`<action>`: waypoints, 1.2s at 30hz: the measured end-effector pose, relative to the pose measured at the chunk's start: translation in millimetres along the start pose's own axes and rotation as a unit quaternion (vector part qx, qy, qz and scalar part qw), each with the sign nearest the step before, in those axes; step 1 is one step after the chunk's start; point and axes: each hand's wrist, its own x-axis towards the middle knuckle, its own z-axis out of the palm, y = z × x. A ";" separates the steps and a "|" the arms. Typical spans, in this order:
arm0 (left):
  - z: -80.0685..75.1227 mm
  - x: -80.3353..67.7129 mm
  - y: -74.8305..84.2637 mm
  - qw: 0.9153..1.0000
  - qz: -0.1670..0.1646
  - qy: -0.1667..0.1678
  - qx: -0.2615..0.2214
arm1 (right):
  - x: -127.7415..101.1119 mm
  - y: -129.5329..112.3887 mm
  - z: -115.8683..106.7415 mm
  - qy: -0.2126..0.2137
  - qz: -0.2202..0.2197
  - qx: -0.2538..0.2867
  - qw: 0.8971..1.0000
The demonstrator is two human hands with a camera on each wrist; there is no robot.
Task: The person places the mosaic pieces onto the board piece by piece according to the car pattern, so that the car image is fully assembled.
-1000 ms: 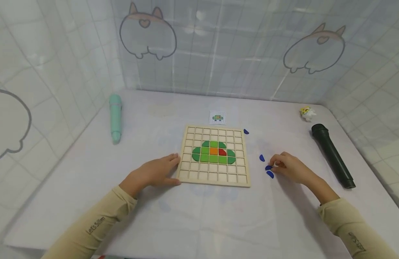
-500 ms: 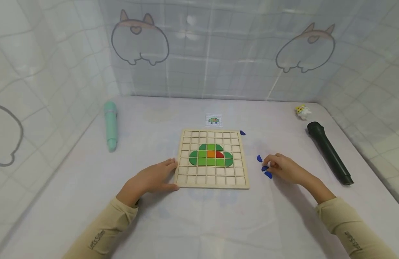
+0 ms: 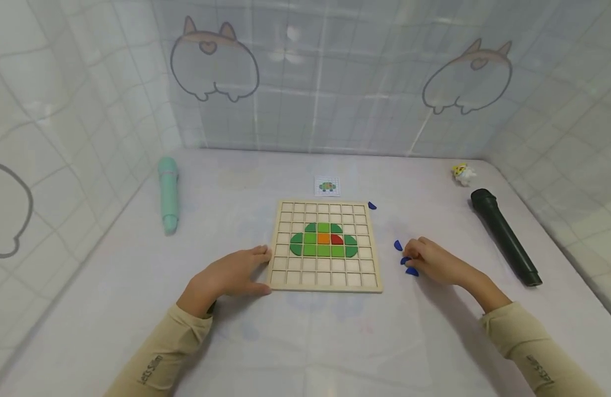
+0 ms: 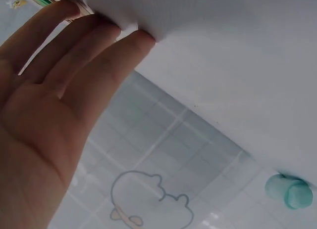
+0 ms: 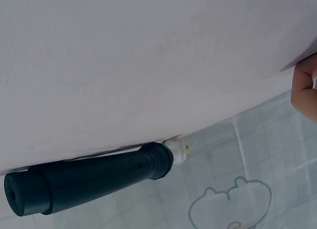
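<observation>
A wooden grid board (image 3: 325, 278) lies in the middle of the white table, with green tiles and one orange and one red tile (image 3: 337, 239) forming a shape in its middle rows. My left hand (image 3: 236, 270) rests flat against the board's left edge, fingers straight (image 4: 94, 46). My right hand (image 3: 427, 258) lies to the right of the board, its fingertips curled over small blue pieces (image 3: 412, 271). Another blue piece (image 3: 397, 245) lies just left of it and one (image 3: 371, 205) sits by the board's far right corner.
A small picture card (image 3: 327, 186) lies behind the board. A mint green cylinder (image 3: 167, 193) lies at the left, a black cylinder (image 3: 504, 236) at the right, also seen in the right wrist view (image 5: 89, 182). A tiny toy figure (image 3: 461, 172) stands at the far right. Tiled curtain walls enclose the table.
My right hand has crept slightly left and down onto the blue pieces. The left hand and board have stayed put.
</observation>
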 end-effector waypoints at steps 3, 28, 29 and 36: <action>-0.3 -0.2 0.0 1.000 -0.001 -0.001 0.001 | 1.9 -3.1 -1.3 -0.001 0.011 0.005 1.000; 2.3 -6.5 -2.7 1.000 0.015 0.027 -0.006 | 68.1 -114.6 43.2 -0.008 -0.004 -0.083 0.997; 3.1 -6.1 -3.0 0.999 0.016 0.027 -0.008 | 67.8 -114.8 44.1 -0.011 -0.002 -0.085 0.996; 5.1 -3.2 -4.3 1.000 0.011 0.026 -0.006 | 67.9 -114.4 44.4 -0.008 -0.007 -0.087 0.996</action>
